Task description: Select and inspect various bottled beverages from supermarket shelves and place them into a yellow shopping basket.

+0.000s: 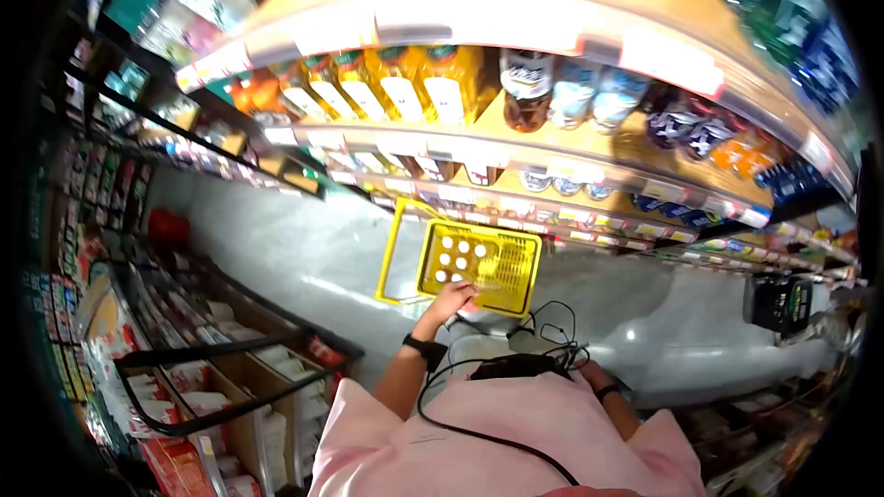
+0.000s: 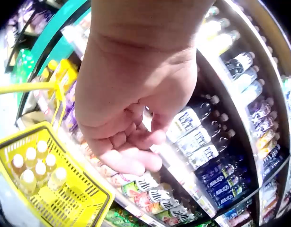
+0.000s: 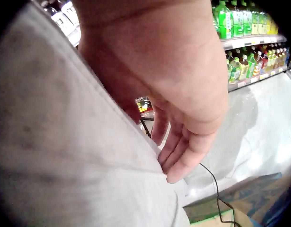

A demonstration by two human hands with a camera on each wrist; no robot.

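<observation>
Left hand point(image 2: 131, 113) curls loosely, empty, near yellow basket point(image 2: 78, 198); right hand point(image 3: 176, 101), relaxed, touches cloth point(image 3: 79, 146).

The place is a shop aisle with a grey, smooth floor point(image 1: 276, 239), which reflects the light in white patches. In front there stand curved-looking shelves point(image 1: 552, 152) of several levels, filled with bottles and having price labels along their edges. At the lower left there are wooden-coloured display bins point(image 1: 241, 377) with packed goods, and the upper shelf edge is very bright.
</observation>
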